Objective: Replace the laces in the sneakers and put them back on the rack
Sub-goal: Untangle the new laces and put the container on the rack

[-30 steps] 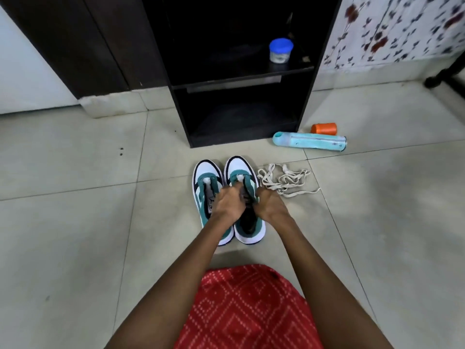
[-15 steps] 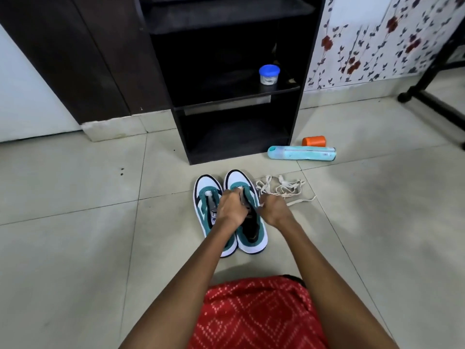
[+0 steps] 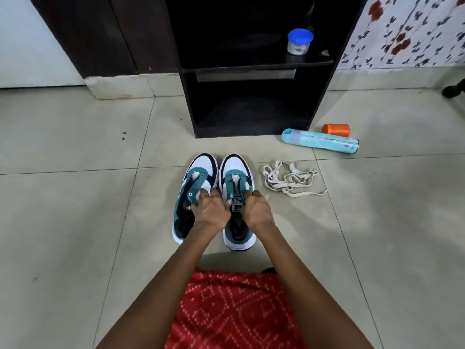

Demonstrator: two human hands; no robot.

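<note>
Gripping the right sneaker (image 3: 235,170) further back than a second ago, at the tongue label (image 3: 237,207) rather than up by the front eyelets: left hand (image 3: 210,212) curled on its inner flap with the thumb against the tongue, knuckles overlapping the left sneaker (image 3: 201,163); right hand (image 3: 258,211) clenched on the outer flap. Reads as spreading the throat open, with no lace in either grip, so threading not yet begun. Both sneakers side by side on the floor (image 3: 75,222), toes toward the front edge of the rack (image 3: 251,69), every visible eyelet bare. Cream laces (image 3: 286,181) in a loose heap on the floor just beside the right sneaker, untouched; no telling whether old or new. Fingertips of both hands tucked out of sight; hard to say whether the left fingers also catch the left sneaker. Rear eyelets of the right sneaker covered by the hands; top of the rack cut off.
</note>
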